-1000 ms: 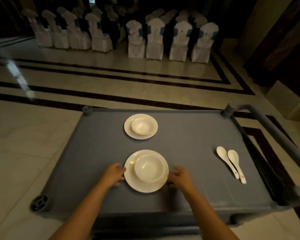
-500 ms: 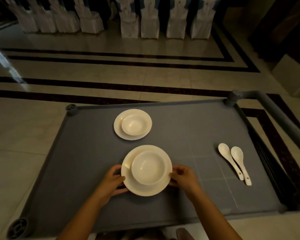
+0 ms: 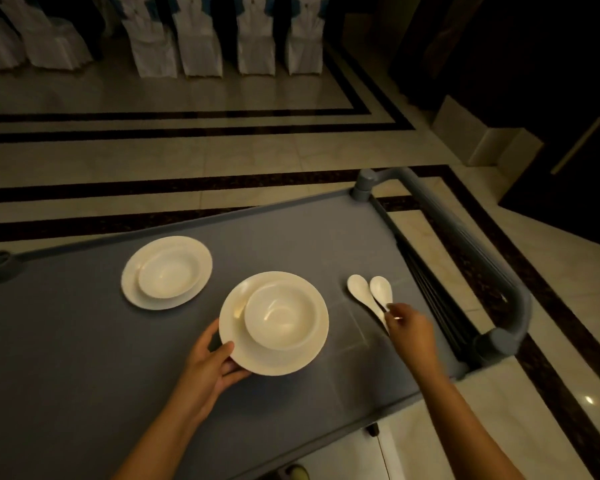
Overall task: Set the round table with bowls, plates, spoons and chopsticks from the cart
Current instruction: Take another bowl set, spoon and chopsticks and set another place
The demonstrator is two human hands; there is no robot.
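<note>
On the grey cart point(image 3: 84, 358) a white plate point(image 3: 238, 348) carries a white bowl point(image 3: 279, 315). My left hand point(image 3: 210, 365) grips this plate at its near-left rim and holds it slightly above the cart top. Behind it to the left lies a second plate point(image 3: 132, 289) with a second bowl point(image 3: 169, 271) on it. Two white spoons point(image 3: 369, 292) lie side by side on the cart's right part. My right hand point(image 3: 409, 327) rests over their handles, fingers pinched at the handle ends. No chopsticks show.
The cart's grey handle bar point(image 3: 482, 244) runs along its right side. Beyond the cart lies a shiny tiled floor with dark stripes point(image 3: 187, 133). A row of white-covered chairs point(image 3: 201, 39) stands at the far wall. A pale box-like block point(image 3: 478, 136) sits at the right.
My right hand left the plate and moved right to the spoon handles. My left hand alone now holds the plate with the bowl, shifted a little right. The view swung left.
</note>
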